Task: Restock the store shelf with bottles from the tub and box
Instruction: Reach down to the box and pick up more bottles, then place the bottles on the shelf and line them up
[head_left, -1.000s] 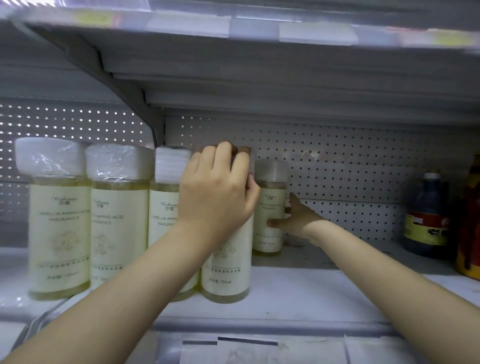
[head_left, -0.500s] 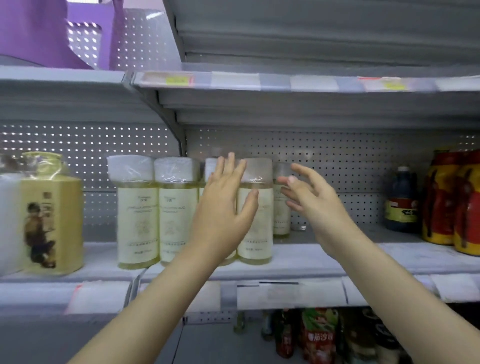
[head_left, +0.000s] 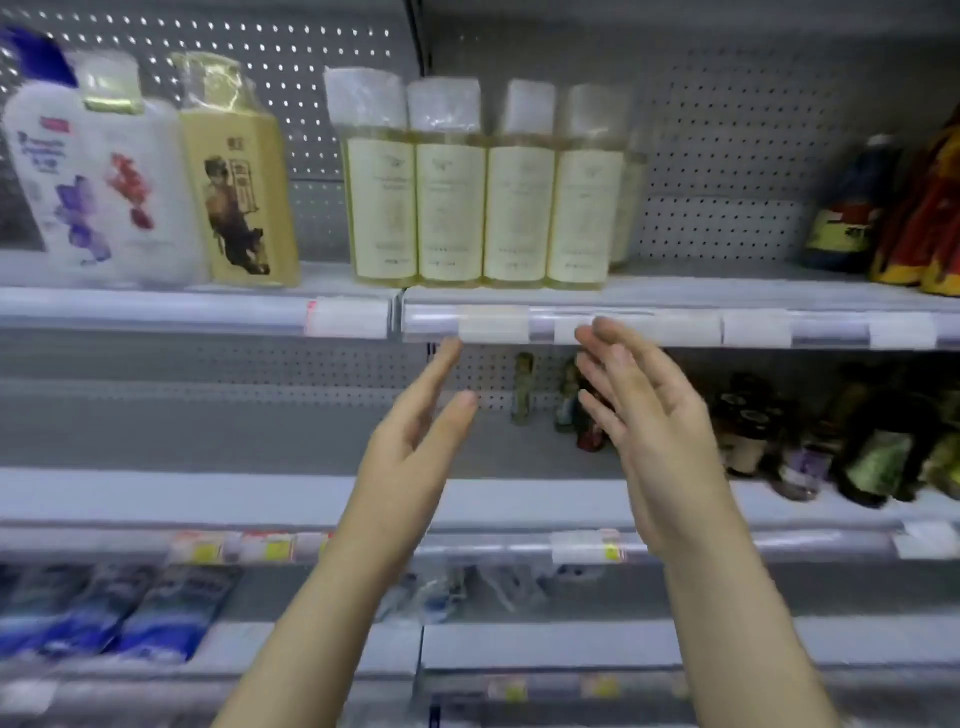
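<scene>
Several pale yellow bottles with cream labels and plastic-wrapped white caps stand in a row at the front of the upper shelf. One more of them stands behind the row's right end. My left hand and my right hand hang in the air below that shelf's edge, palms facing each other, fingers straight, holding nothing. Neither hand touches a bottle. No tub or box is in view.
Left of the row stand a yellow bottle and a white flowered bottle. Dark and red-yellow bottles stand at the far right. The shelf below holds dark jars and bottles on its right; blue packs lie lower left.
Both hands let go of the bottles on the upper shelf and drew back and down, open. The view pulled away and tilted lower, showing the shelves beneath.
</scene>
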